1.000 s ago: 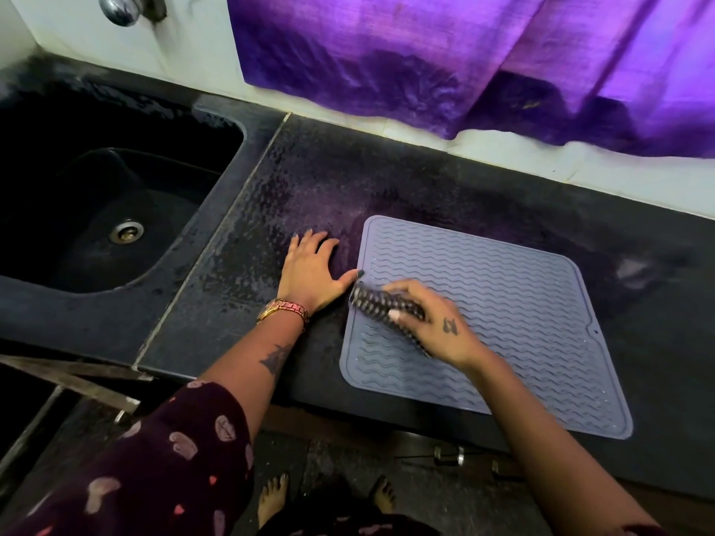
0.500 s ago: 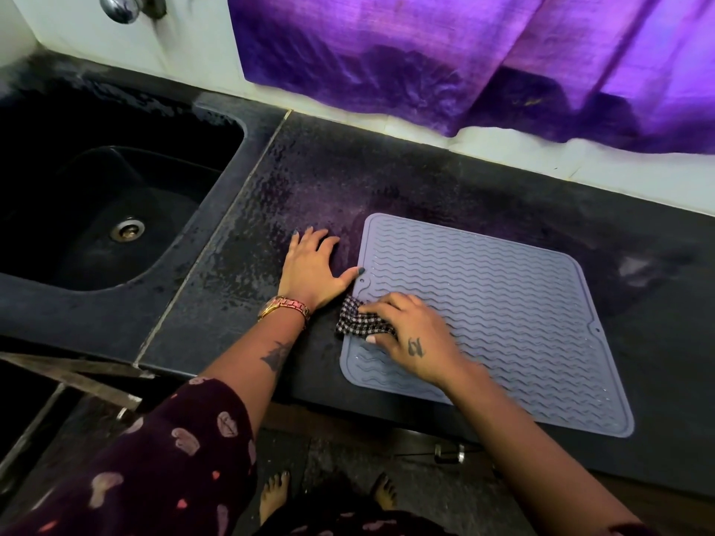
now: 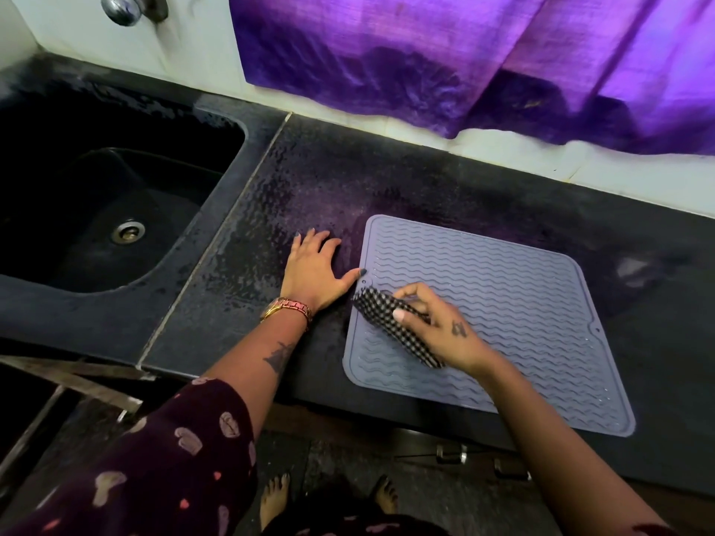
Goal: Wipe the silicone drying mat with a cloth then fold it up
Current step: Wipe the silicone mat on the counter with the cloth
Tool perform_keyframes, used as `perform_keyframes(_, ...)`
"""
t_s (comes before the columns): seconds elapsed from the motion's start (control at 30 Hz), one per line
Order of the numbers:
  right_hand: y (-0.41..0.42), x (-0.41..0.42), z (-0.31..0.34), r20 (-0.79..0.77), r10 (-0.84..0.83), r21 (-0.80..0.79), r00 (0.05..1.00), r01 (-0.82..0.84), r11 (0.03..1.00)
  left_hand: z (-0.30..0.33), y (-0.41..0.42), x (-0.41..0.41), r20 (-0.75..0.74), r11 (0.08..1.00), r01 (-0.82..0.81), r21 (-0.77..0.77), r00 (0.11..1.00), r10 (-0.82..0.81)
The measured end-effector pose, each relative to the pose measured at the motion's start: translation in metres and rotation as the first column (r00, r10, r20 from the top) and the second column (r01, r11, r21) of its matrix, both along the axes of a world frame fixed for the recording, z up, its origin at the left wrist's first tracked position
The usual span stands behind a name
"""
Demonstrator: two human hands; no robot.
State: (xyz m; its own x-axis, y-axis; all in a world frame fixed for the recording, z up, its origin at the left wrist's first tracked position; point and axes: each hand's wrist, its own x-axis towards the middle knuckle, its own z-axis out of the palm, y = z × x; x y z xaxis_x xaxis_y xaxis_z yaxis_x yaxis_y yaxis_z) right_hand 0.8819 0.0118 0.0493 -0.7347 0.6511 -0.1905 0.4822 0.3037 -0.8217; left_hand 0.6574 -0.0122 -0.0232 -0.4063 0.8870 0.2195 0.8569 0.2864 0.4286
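Mat [image 3: 514,315] lies flat on the dark tabletop [image 3: 445,187], grey with wavy ribs, its near edge at the tabletop's front. Our right hand [image 3: 445,326] rests on the mat's left part, fingers curled round a checked cloth [image 3: 390,324]; this grip is closed on the cloth, the thumb pressing it from the near side. The cloth runs from under the palm out to the left of the grip and reaches the mat's left edge. Our left hand [image 3: 315,270] lies just left of the grip, flat on the tabletop with fingers spread and holding nothing; its thumb tip touches the mat's left rim. A bracelet [image 3: 288,307] sits on that wrist. Further left of the grip is a black sink [image 3: 96,210]. Beyond the grip, a purple curtain [image 3: 464,56] hangs against the wall.
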Motion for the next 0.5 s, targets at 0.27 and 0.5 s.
perform_keyframes(0.27, -0.011, -0.022, -0.017, 0.409, -0.077, 0.577, 0.909, -0.192, 0.794, 0.001, 0.0, 0.001, -0.003, 1.0, -0.003, 0.001, 1.0, 0.003)
perform_keyframes(0.5, -0.018, -0.014, -0.005, 0.36, 0.119, 0.492, 0.925, -0.296, 0.818, 0.001, 0.0, -0.001, -0.008, 1.0, 0.002, -0.001, 1.0, -0.002)
